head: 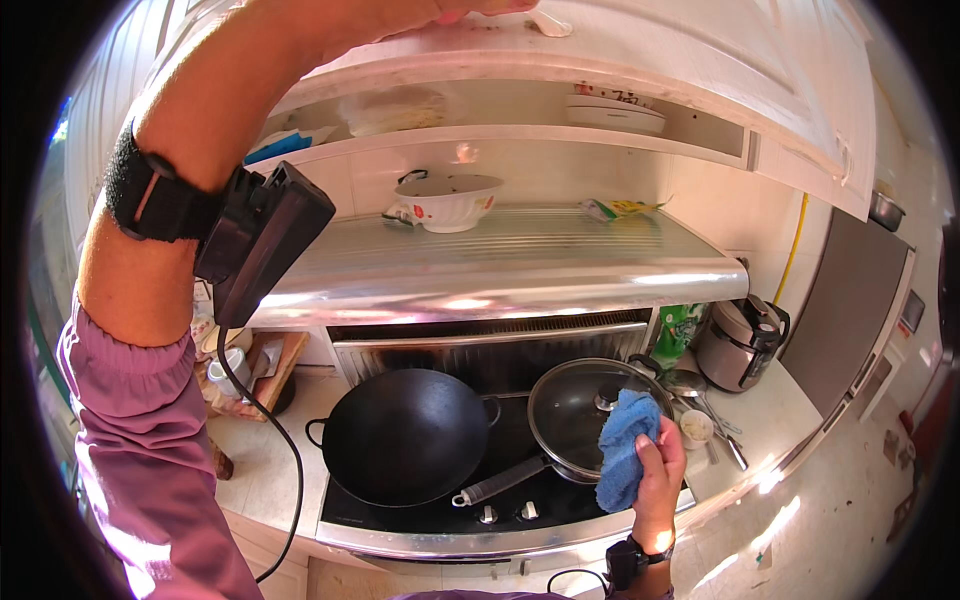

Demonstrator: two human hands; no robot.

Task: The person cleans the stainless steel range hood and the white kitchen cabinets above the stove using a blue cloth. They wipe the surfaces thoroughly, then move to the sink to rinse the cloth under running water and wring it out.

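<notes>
My right hand (661, 469) grips a folded blue cloth (628, 450) above the front right of the gas stove. Under the cloth is a frying pan with a glass lid (570, 412), partly covered by it. My left arm reaches up across the raised white cabinet door (637, 45). Only the edge of my left hand (472, 7) shows at the top of the view, next to a door handle (553, 24); its fingers are cut off. Below the door is an exposed shelf (517, 133) with stacked bowls (615, 112) on it.
A black wok (405, 439) sits on the left burner. Between shelf and stove juts a metal range hood (495, 281) bearing a patterned bowl (450, 201). A rice cooker (739, 345) and ladles (701, 394) are at right. A cable (296, 465) hangs from my left forearm.
</notes>
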